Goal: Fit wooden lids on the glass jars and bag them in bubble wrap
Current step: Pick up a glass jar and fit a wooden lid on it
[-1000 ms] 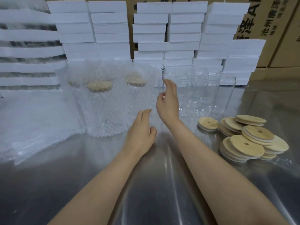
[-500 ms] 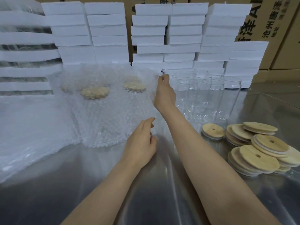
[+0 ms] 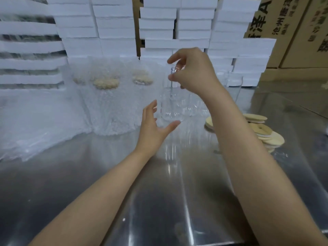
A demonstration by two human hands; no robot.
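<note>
My right hand [image 3: 193, 71] pinches the rim of a clear glass jar [image 3: 171, 103] and holds it lifted above the metal table [image 3: 159, 201]. My left hand [image 3: 154, 125] is spread open just below and left of the jar's base, thumb under it, not clearly touching. More empty glass jars [image 3: 232, 86] stand behind my right forearm. A heap of round wooden lids [image 3: 266, 132] lies on the right, partly hidden by that arm. Several lidded jars wrapped in bubble wrap [image 3: 106, 103] stand at the back left.
Flat bubble-wrap bags [image 3: 35, 125] lie in a pile at the left. Stacks of white foam boxes [image 3: 159, 29] line the back of the table, with cardboard cartons [image 3: 292, 23] behind them on the right.
My right hand took a jar by the rim and lifted it toward me. My left hand rose from the table and opened under the jar.
</note>
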